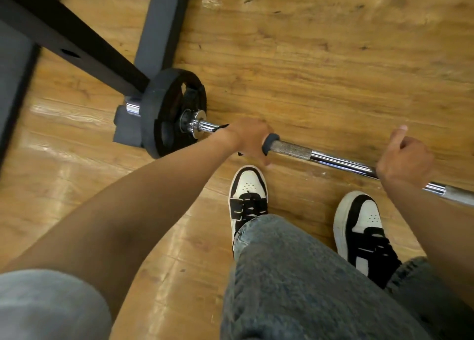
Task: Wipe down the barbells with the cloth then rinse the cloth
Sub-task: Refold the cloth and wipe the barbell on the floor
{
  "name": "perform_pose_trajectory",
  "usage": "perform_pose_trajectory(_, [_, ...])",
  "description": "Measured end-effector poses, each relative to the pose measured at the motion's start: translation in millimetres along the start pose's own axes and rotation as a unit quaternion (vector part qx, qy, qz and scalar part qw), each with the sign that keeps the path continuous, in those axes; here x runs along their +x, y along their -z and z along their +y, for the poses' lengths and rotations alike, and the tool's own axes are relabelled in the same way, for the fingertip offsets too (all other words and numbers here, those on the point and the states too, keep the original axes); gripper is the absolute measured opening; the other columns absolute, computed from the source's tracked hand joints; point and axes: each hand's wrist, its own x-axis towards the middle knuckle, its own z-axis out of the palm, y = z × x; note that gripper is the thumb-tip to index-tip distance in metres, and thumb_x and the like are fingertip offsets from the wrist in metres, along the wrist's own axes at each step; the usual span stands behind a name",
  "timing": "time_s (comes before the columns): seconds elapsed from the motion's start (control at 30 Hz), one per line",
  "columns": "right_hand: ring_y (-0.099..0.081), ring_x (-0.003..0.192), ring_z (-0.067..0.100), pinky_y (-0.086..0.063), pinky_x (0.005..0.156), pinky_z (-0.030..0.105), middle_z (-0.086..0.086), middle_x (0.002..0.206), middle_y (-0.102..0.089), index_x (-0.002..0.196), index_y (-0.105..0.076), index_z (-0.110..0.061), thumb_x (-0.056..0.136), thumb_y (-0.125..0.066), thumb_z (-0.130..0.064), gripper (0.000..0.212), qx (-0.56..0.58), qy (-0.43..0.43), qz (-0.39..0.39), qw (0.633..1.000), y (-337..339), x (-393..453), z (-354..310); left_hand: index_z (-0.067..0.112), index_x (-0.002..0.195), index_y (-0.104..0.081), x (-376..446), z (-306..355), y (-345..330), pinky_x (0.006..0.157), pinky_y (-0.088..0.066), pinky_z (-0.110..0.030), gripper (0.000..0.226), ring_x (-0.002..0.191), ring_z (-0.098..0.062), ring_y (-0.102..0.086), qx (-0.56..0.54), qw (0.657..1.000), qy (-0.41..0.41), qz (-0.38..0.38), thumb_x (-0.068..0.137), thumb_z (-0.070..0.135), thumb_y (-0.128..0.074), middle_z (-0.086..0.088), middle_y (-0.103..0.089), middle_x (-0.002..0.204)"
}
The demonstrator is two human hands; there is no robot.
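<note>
My left hand (247,139) is gripping a grey cloth (269,143) around the barbell (333,160) beside the weight plate (164,114); my right hand (405,160) is curling around the bar, open wooden floor (307,57) lying beyond.

Surface: wood-grain plank floor (307,57), glossy, with glare patches at the left.
Weight plate (169,114): black, standing on edge on the floor at the barbell's end.
Frame base (159,24): grey bar lying flat on the floor, running away from the plate.
Shoes: left shoe (247,198) and right shoe (364,227), black and white, planted on the planks, apart.
</note>
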Motion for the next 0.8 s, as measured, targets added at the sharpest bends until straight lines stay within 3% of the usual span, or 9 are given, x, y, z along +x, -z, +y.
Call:
perform_pose_trajectory(0.13, [-0.062,0.092,0.048,-0.044,0.083,0.048,0.033,0.096,-0.065,0.094,-0.069,-0.004,0.101,-0.017,-0.062,0.079,-0.002,-0.011,0.005,1.0,-2,1,-1,0.026,0.125,-0.064,19,32,3,0.068,-0.049,-0.033,0.079,0.093,-0.021,-0.064,-0.019,0.999,-0.024,-0.018,0.069,0.08,-0.073,0.007,-0.064,0.096])
perform_pose_trajectory(0.2, [-0.061,0.094,0.049,-0.043,0.084,0.048,0.033,0.097,-0.065,0.094,-0.069,-0.005,0.101,-0.017,-0.062,0.078,-0.003,-0.016,0.001,1.0,-1,1,-2,0.024,0.125,-0.064,40,66,3,0.062,-0.045,-0.031,0.077,0.088,-0.018,-0.061,-0.052,0.997,-0.052,-0.027,0.071,0.078,-0.074,0.009,-0.063,0.095])
perform_pose_trajectory(0.3, [-0.061,0.096,0.049,-0.043,0.085,0.048,0.034,0.098,-0.065,0.095,-0.069,-0.004,0.103,-0.019,-0.06,0.076,-0.006,-0.017,-0.005,1.0,1,1,-4,0.023,0.117,-0.068,61,102,3,0.066,-0.05,-0.031,0.077,0.087,-0.016,-0.063,-0.071,0.994,-0.069,-0.041,0.067,0.082,-0.073,0.01,-0.065,0.093])
perform_pose_trajectory(0.43, [-0.061,0.094,0.05,-0.045,0.082,0.049,0.036,0.098,-0.064,0.094,-0.069,-0.003,0.103,-0.019,-0.061,0.078,-0.011,-0.015,-0.004,1.0,2,0,-3,0.022,0.093,-0.062,54,84,4,0.059,-0.04,-0.029,0.063,0.072,-0.011,-0.057,-0.07,0.994,-0.068,-0.047,0.07,0.079,-0.075,0.008,-0.062,0.083])
perform_pose_trajectory(0.57, [-0.062,0.089,0.049,-0.045,0.079,0.047,0.035,0.093,-0.064,0.091,-0.071,-0.002,0.102,-0.017,-0.063,0.081,-0.007,-0.009,0.004,1.0,1,-2,-3,0.022,0.106,-0.065,20,25,2,0.071,-0.053,-0.03,0.073,0.084,-0.016,-0.066,-0.064,0.996,-0.012,-0.067,0.065,0.081,-0.075,0.007,-0.068,0.093])
perform_pose_trajectory(0.67, [-0.061,0.091,0.05,-0.047,0.082,0.05,0.036,0.094,-0.064,0.094,-0.071,-0.003,0.101,-0.017,-0.062,0.08,-0.011,-0.01,0.003,1.0,0,-2,-3,0.028,0.133,-0.058,-23,-42,6,0.082,-0.058,-0.036,0.083,0.099,-0.021,-0.066,-0.051,0.994,0.056,-0.076,0.068,0.075,-0.079,0.008,-0.068,0.107])
perform_pose_trajectory(0.8, [-0.06,0.084,0.048,-0.045,0.078,0.049,0.033,0.085,-0.061,0.085,-0.067,-0.004,0.101,-0.018,-0.062,0.078,-0.008,-0.008,0.004,1.0,0,0,-3,0.029,0.137,-0.059,-39,-72,18,0.078,-0.056,-0.037,0.077,0.093,-0.021,-0.064,0.016,0.99,0.071,-0.118,0.072,0.062,-0.084,0.01,-0.063,0.094])
